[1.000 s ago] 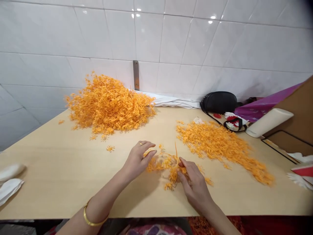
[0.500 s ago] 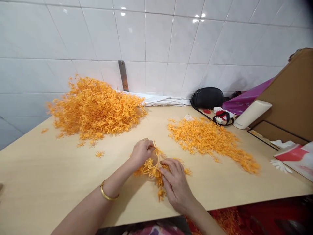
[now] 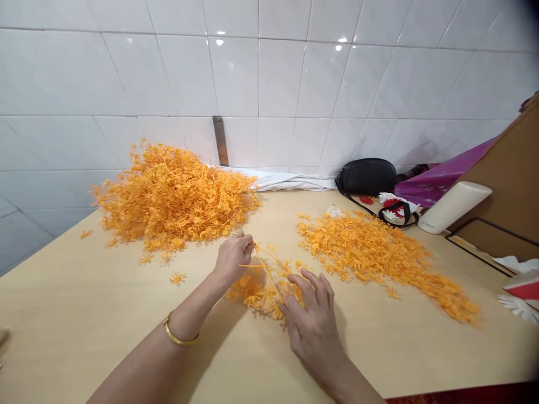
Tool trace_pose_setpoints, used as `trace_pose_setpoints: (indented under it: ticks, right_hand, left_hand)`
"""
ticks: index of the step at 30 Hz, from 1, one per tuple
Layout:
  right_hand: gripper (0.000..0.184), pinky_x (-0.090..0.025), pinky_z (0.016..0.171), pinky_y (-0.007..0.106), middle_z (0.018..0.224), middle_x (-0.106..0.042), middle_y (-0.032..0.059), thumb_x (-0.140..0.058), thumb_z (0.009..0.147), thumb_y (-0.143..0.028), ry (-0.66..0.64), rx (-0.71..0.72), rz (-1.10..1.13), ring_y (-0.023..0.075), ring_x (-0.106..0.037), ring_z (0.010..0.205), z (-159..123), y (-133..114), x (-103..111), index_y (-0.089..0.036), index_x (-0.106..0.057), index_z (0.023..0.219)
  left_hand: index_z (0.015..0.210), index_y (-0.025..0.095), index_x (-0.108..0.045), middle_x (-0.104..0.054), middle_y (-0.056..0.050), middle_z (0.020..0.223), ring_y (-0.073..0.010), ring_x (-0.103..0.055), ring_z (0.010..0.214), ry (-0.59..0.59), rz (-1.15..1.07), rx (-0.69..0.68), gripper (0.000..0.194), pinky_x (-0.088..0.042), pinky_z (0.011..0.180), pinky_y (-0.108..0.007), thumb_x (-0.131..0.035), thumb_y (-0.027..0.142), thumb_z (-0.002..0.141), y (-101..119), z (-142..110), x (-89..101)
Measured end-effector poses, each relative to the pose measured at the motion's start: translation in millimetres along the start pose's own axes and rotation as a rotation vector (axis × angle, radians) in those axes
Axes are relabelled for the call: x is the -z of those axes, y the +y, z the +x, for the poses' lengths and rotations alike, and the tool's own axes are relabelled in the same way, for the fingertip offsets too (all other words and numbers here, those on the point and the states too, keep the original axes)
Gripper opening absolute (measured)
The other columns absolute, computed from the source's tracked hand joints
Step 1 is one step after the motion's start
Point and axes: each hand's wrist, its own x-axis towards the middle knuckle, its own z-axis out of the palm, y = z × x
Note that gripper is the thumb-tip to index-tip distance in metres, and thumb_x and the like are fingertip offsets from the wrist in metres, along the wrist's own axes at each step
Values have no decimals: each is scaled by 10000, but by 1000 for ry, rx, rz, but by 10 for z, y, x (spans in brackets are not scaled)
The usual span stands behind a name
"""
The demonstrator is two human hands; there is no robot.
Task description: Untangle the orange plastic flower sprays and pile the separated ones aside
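Bench (image 3: 126,331), pale wood finish, near edge at the lower right of the view. Right hand (image 3: 314,317): palm down over the right side of an orange sprig (image 3: 269,289), fingers parted and loosely curved; grip partly open, thumb and forefinger at the sprig's stems, but cannot tell whether they pinch one. Gold bangle (image 3: 179,332) on the left wrist. Left hand (image 3: 233,257): fingers curled closed, ring on one finger; grip shut on a thin stem of the sprig at its upper left, exact contact partly hidden by the fingers. Sprig lies low over the bench between the hands, branched, its lower portion bunched and slightly blurred. Single orange floret (image 3: 177,278) on the bench, left of the left hand. At the right edge, a white petalled piece (image 3: 517,307) beside a red-and-white item (image 3: 525,289). Beyond the right hand, a low, spread pile of orange pieces (image 3: 370,247), tapering toward the near right. Beyond the left hand, a taller heap of orange sprigs (image 3: 177,196). Farther right: cream cylinder (image 3: 455,207) leaning at a slant, brown board (image 3: 514,185) behind it, purple sheet (image 3: 446,175), black bag (image 3: 368,175) with its strap trailing forward near red and white flowers (image 3: 391,206). White cloth (image 3: 290,182) along the bench's back edge; metal strip (image 3: 220,140) upright against the tiled wall (image 3: 278,73).
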Motion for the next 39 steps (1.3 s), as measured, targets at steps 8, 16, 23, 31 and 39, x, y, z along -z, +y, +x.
trace_pose_setpoints:
  ticks: [8,16,23,31,39]
  right_hand:
    - [393,-397,836,369,1086,-490,102,-404,801,-207,-161,-12,362,210,-452,1001,168,94,62,-200,-382,1194]
    - [294,-384,807,334,996,-562,73,-484,769,-353,-112,-334,562,190,-502,937,738,296,16,-187,-528,1008]
    - [230,-352,563,232,579,-502,-23,-433,779,-301,-250,-279,640,115,-458,583,925,252,-241,-175,-510,603]
    - [292,-266,446,218,518,-383,-51,-360,806,-408,-138,-472,670,91,-353,457,831,398,-454,-192,-413,616]
    - [248,-316,509,225,609,-503,-9,-401,799,-369,-182,-333,592,111,-432,547,792,208,-294,-178,-504,680]
  left_hand:
    - [720,174,-600,-478,-11,643,-107,-458,603,203,-193,-68,234,-347,573,-217,-382,223,787,-127,2,-27]
    - [742,193,-605,-513,-49,755,-147,-464,770,280,-176,-282,233,-388,706,-279,-392,257,811,-22,-52,-62]
    - [740,193,-590,-500,-71,811,-213,-408,850,352,80,-228,159,-367,739,-373,-489,314,752,2,-57,48]
    - [678,166,-545,-497,-25,676,-112,-474,607,321,-357,4,277,-386,596,-243,-397,366,800,143,-279,336]
    - [738,133,-517,-566,-25,614,-112,-529,524,-380,-1388,747,360,-408,535,-249,-404,474,767,272,-269,137]
